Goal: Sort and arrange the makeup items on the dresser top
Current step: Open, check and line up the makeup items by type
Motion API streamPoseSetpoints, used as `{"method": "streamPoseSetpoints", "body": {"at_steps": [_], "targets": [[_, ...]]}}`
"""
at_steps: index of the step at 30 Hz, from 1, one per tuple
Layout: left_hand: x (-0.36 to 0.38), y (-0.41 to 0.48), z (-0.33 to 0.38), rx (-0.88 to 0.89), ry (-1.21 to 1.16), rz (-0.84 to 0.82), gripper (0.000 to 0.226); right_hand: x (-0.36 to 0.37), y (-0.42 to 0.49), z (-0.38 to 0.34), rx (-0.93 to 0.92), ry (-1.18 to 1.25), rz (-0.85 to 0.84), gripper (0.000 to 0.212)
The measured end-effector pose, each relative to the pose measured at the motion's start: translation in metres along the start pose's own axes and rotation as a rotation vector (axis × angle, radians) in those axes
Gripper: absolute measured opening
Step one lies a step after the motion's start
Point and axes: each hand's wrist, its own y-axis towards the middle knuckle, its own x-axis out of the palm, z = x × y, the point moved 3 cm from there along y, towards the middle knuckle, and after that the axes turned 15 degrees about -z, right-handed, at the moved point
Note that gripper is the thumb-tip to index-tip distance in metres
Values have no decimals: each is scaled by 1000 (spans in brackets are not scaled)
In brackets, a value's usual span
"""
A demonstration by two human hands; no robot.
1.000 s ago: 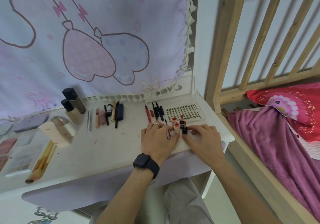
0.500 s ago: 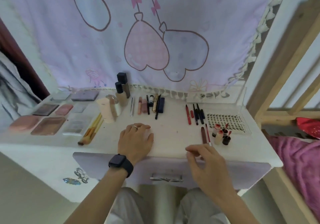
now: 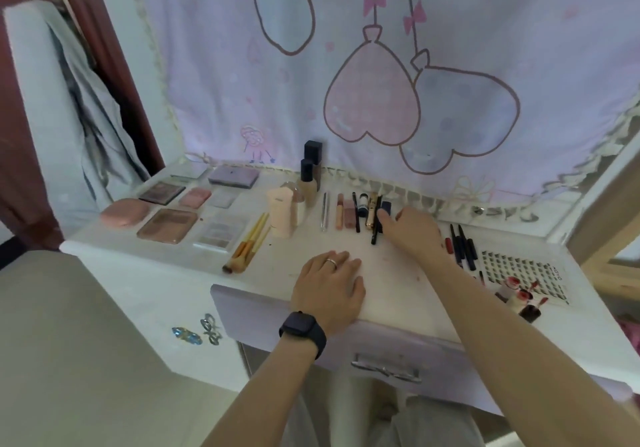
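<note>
While the left hand (image 3: 329, 285) lies flat, released, on the dresser top (image 3: 391, 273), the right hand (image 3: 414, 233) touches the navy tube (image 3: 387, 206) above centre; I cannot tell its grasp.

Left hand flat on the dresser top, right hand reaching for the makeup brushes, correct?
Not the brushes: the head view shows the right hand at the dark tube in the middle row. The brushes lie apart, further left. The left hand is flat on the dresser top.
</note>
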Motion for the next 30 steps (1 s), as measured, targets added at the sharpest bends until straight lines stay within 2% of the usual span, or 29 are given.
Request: {"method": "streamPoseSetpoints", "body": {"at_steps": [3,8,10,12,17,19,24,26,28,30], "targets": [[1,2,-2,4,-15,-12,44,0,14,0,-9,-42,11,51],[3,3,-5,10,-26,21,42,-7,17,1,20,-163,21,41],[4,3,-5,6,-36,34,42,-12,11,-3,11,-142,19,47],[4,1,-7,-1,-69,70,41,-13,-6,-7,-24,24,4,51],[-3,-2,-11,-12,-241,171,45,20,-94,2,-117,792,-148,19],[-6,-1,-13,-37,-256,172,46,35,-125,6,-181,915,-177,18],[-11,0,-14,-73,-449,113,53,54,-152,9,-292,744,-130,16],[-13,-1,-15,-50,-570,75,46,55,-152,9,-333,666,-145,16],[-16,-2,-20,-33,-729,45,29,55,-151,8,-352,607,-147,17],[-18,-4,-22,-17,-816,-2,30,53,-149,9,-352,603,-132,18]]}}
